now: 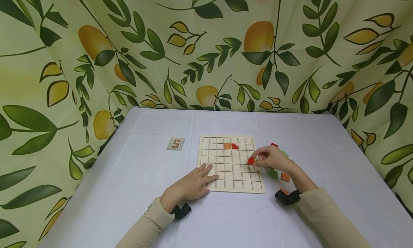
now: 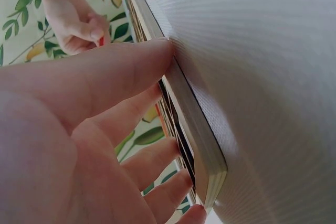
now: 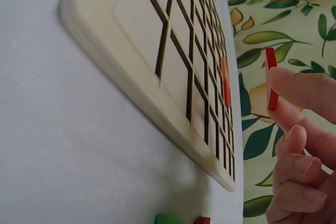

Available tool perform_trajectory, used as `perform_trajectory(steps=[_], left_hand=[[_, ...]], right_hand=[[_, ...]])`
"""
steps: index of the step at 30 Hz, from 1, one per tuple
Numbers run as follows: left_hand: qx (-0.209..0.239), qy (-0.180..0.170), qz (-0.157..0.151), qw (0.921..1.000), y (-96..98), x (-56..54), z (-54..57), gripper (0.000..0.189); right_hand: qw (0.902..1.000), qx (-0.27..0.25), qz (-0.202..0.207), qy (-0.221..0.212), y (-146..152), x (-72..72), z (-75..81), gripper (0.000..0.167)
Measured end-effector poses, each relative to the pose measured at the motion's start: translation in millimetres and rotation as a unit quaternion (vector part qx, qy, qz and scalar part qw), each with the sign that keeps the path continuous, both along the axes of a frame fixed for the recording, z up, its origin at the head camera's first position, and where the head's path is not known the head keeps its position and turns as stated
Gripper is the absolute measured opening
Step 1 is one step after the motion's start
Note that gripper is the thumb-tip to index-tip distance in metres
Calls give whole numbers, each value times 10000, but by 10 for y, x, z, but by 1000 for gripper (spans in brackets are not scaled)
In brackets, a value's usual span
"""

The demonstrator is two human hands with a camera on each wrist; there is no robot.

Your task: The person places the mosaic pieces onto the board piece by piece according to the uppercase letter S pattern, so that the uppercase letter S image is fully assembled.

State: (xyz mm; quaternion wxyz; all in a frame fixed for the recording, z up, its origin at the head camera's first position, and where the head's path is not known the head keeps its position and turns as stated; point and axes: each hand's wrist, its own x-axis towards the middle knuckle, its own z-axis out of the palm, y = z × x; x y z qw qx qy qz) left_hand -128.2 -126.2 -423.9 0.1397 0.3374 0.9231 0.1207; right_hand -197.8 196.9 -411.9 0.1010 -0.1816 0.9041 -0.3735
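A wooden grid board (image 1: 231,169) lies on the white table. Two pieces sit side by side in an upper row: an orange square tile (image 1: 227,146) and a red rounded tile (image 1: 235,146). My left hand (image 1: 193,183) rests with spread fingers on the board's lower left corner; in the left wrist view its thumb (image 2: 131,64) lies along the board's edge. Between thumb and index finger, my right hand (image 1: 272,158) pinches another red tile (image 3: 271,77), held above the board's right side. In the right wrist view the other fingers are curled.
A small pattern card (image 1: 175,144) with a coloured figure on a grid lies left of the board. Loose tiles, among them a green one (image 1: 273,174) and an orange one (image 1: 285,177), lie right of the board, partly under the right hand. A leaf-patterned curtain (image 1: 206,61) hangs behind the table.
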Motion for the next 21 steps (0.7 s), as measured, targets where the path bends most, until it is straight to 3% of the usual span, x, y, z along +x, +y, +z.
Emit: perform_trajectory(steps=[7, 21], left_hand=[[-10, 27, -21, 10000, -6, -1, 3, 51], [-18, 8, -20, 10000, -8, -9, -3, 50]], right_hand=[[9994, -135, -179, -280, -101, -55, 38, 26], [9983, -427, -311, -226, -258, -251, -29, 28]])
